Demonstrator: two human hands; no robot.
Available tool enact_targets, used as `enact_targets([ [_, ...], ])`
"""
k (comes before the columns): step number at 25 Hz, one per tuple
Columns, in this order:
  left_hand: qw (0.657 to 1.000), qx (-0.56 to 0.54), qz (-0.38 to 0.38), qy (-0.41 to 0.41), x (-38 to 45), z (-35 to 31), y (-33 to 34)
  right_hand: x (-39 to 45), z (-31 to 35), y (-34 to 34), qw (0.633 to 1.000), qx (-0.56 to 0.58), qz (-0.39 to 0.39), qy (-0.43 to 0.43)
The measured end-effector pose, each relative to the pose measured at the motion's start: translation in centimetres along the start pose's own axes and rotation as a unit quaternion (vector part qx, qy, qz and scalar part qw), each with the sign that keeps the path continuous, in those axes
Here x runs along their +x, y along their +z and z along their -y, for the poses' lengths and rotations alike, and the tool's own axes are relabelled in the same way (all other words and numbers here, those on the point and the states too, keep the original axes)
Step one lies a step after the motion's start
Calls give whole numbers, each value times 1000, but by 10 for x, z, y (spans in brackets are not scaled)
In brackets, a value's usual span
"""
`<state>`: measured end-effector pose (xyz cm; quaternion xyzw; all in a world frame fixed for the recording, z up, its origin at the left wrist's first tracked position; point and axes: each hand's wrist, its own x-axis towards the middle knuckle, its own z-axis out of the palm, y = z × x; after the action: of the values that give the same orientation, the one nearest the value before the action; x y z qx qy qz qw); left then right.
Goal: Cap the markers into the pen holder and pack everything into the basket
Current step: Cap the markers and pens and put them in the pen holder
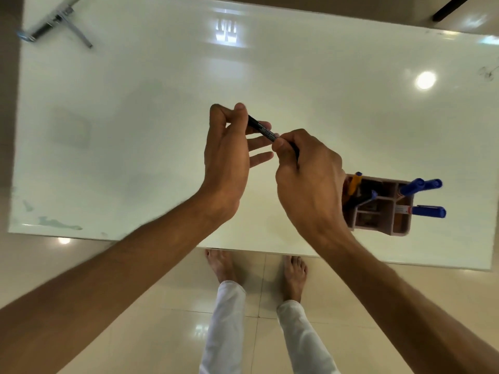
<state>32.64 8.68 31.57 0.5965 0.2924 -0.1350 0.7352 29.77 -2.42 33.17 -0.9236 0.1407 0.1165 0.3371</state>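
Note:
A thin black marker [263, 130] is held above the middle of the white table [135, 130] between both hands. My left hand [229, 155] pinches its far end with thumb and forefinger, the other fingers spread. My right hand [307, 168] is closed round its near end, which is hidden in the fist. Whether the cap is on cannot be told. A pinkish pen holder [383, 228] with several compartments stands at the right near the front edge, partly behind my right wrist. Blue-capped markers [428, 211] and an orange pen [353, 183] stick out of it. No basket is in view.
A metal bracket or stand [54, 21] lies at the table's far left corner. The front edge of the table runs just beyond a person's bare feet [224, 265] on the tiled floor. Faint smudges mark the table's near left side.

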Motion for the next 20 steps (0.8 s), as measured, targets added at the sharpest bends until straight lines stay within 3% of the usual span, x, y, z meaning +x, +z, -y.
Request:
enact_targets([
  [5,987,95,81,97,30,-43,11,-1,37,19,979,187,68,37],
  [7,973,153,97,145,47,-58,12,11,51,23,972,224,53,40],
  [11,953,246,12,176,120,-76,-60,36,66,30,964,257,47,46],
  [12,925,328,-31,189,138,-77,-90,40,67,31,963,259,58,46],
  [14,826,513,-92,216,170,-77,-149,41,63,32,961,263,75,47],
  [16,735,626,-131,226,192,-83,-196,40,55,31,962,255,83,48],
  [18,694,659,-159,242,209,-97,-229,38,44,30,965,242,83,53],
  [20,700,663,-145,223,222,-112,-244,37,35,27,968,231,82,58],
])
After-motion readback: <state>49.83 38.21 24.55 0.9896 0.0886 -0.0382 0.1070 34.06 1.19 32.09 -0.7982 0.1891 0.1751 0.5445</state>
